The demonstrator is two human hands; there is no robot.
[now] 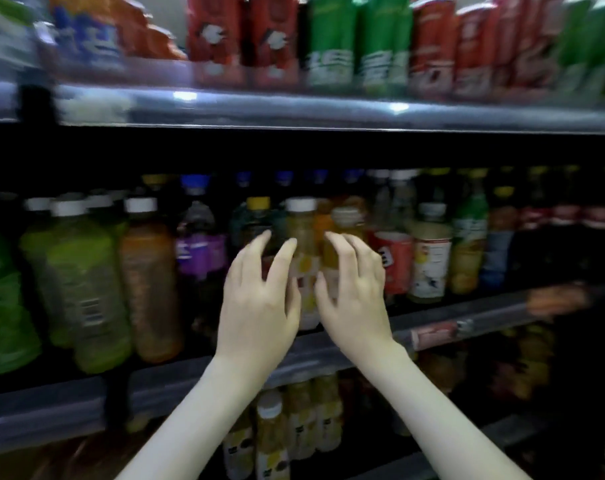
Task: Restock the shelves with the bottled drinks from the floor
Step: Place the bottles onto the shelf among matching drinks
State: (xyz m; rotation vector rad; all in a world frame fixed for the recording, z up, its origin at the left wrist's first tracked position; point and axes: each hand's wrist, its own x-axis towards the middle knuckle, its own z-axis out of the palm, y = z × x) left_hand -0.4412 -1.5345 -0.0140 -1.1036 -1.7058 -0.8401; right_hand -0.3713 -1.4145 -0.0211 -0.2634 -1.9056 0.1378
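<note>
1. Shelving: the middle shelf (162, 379) runs just below both grips. The upper shelf (328, 114), loaded with cartons (332, 39), sits well above them. A lower row of bottles (301, 424) shows beneath the wrists.
2. Neighbouring stock: the green bottles (82, 282), orange bottle (148, 285) and purple bottle (200, 251) stand to the left of the left grip. A red can (394, 261) stands just right of the right grip.
3. Task item: the yellow bottle (302, 251), white-capped, stands upright near the front edge of the middle shelf, between the two grips.
4. Grips: the left grip (259, 303) and right grip (356, 296) flank the yellow bottle. On both, the fingers are apart and loosely bent, and neither is clamped on anything visible.
5. Risk, as judged:
   - The row is packed tight, so a sideways nudge from either grip could tip the yellow bottle into its neighbours.
   - The yellow bottle sits close to the front rail, so a knock could send it off the shelf.
   - The right fingertips are close to an amber bottle (346, 223) behind, which could be pushed out of line.
6. Not established:
   - Blur hides whether any fingertip touches the yellow bottle.
   - The labels are unreadable.
   - The back of the shelf is dark.
   - The floor stock is out of view.
   - The price tag (436, 332), below and right of the right grip, is illegible.
</note>
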